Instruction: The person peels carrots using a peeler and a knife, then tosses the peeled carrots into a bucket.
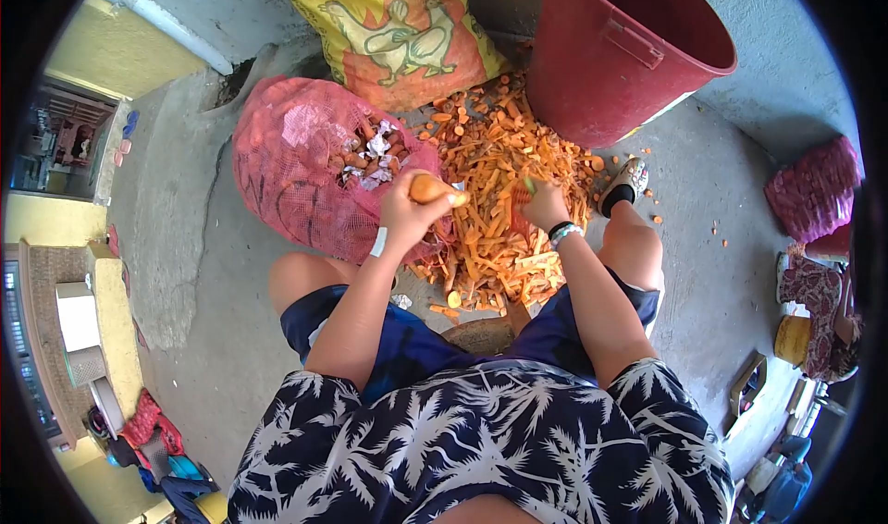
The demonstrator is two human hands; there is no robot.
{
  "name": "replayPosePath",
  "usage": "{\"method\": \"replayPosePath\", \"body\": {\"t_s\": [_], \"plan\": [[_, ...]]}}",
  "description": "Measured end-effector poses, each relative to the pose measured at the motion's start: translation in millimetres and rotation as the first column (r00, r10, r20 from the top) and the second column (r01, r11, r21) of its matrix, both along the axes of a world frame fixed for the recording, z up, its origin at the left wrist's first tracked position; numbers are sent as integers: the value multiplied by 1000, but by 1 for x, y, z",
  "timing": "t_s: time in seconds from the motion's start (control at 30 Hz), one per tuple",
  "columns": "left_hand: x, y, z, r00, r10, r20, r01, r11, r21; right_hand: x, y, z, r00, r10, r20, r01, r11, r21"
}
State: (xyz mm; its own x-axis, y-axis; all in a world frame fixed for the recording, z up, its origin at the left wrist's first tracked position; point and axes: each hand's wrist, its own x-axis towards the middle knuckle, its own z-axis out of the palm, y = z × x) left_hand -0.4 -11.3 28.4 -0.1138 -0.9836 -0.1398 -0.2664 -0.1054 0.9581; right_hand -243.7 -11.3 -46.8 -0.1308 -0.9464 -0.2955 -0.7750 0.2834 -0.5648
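My left hand (pixel 407 214) is wrapped round an orange carrot (pixel 431 189), held above the edge of a pink mesh sack (pixel 296 168). Brown roots and scraps of white paper show in the sack's opening. My right hand (pixel 546 205) is closed on something with a green part and a reddish part; its exact shape is hard to make out. Beneath both hands spreads a heap of orange peelings and cut pieces (pixel 490 237) on the grey floor.
Behind the heap stand a yellow printed sack (pixel 393 38) and a tall red bin (pixel 592 71). Another pink sack (pixel 814 191) leans at the right wall. A person in patterned clothes (pixel 821 311) is at the far right. My shoe (pixel 627 184) rests beside the heap.
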Motion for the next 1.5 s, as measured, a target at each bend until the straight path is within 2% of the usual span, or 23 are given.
{"method": "replayPosePath", "body": {"t_s": [0.03,0.07,0.1,0.13,0.17,0.2,0.23,0.37,0.43,0.5,0.57,0.7,0.8,0.87,0.9,0.97,1.03,1.07,1.17,1.23,1.27,1.37,1.5], "plan": [[4,-4,-16,991,63,-115,-63,998,6,-3,-1,4,1000,1,-4,-1,1000,3],[10,-8,-32,927,155,-342,-82,972,219,-6,-5,6,971,-116,209,146,980,-138],[11,-9,-28,803,284,-524,-49,907,417,-6,-8,12,885,-188,426,311,920,-240],[10,-7,-24,800,291,-525,-57,907,417,-4,-9,18,779,-216,588,416,880,-229],[6,-4,-20,689,388,-612,-21,855,518,-3,-10,24,643,-227,731,516,834,-195],[1,-1,-14,562,485,-671,37,795,605,0,-10,32,462,-127,878,572,799,-185],[-1,0,-14,561,485,-671,37,795,606,1,-9,39,462,-127,877,572,799,-185],[-6,0,-34,553,399,-731,182,799,574,16,6,71,315,-57,947,446,890,-95],[-5,-3,-40,523,410,-747,249,765,594,33,15,87,379,7,925,357,921,-153],[-14,-3,-30,549,448,-705,209,744,635,46,19,89,428,22,903,332,926,-180],[-23,-3,-18,498,500,-708,108,774,624,54,21,95,467,8,884,331,926,-183],[-34,0,-10,483,486,-729,113,790,602,57,17,96,499,-10,867,346,919,-188],[-34,0,-15,561,492,-666,35,789,613,47,-3,93,643,49,764,238,936,-260],[-25,1,-8,810,228,-540,158,802,576,40,-25,103,626,-9,780,271,940,-206],[-25,3,-4,810,231,-539,156,801,578,34,-40,104,610,-63,790,300,941,-156],[-24,9,3,715,320,-621,238,724,648,11,-80,83,697,-156,700,458,847,-268],[-11,8,-7,711,264,-651,302,721,623,-1,-101,69,683,-164,712,573,725,-382],[-9,3,-4,656,292,-696,293,751,591,-5,-98,70,595,-121,795,564,767,-306],[-2,-14,-18,554,328,-765,272,798,538,29,-48,106,592,-128,796,487,844,-226],[1,-25,-31,480,339,-809,251,831,497,56,-14,123,544,-61,837,460,856,-237],[-17,-18,11,567,427,-705,95,816,571,62,-3,119,569,-17,822,462,834,-302],[-19,-18,2,581,435,-688,93,804,587,73,20,127,555,-57,830,477,839,-262],[-27,-4,30,544,425,-723,68,837,542,75,20,134,603,-49,796,485,815,-317]]}}
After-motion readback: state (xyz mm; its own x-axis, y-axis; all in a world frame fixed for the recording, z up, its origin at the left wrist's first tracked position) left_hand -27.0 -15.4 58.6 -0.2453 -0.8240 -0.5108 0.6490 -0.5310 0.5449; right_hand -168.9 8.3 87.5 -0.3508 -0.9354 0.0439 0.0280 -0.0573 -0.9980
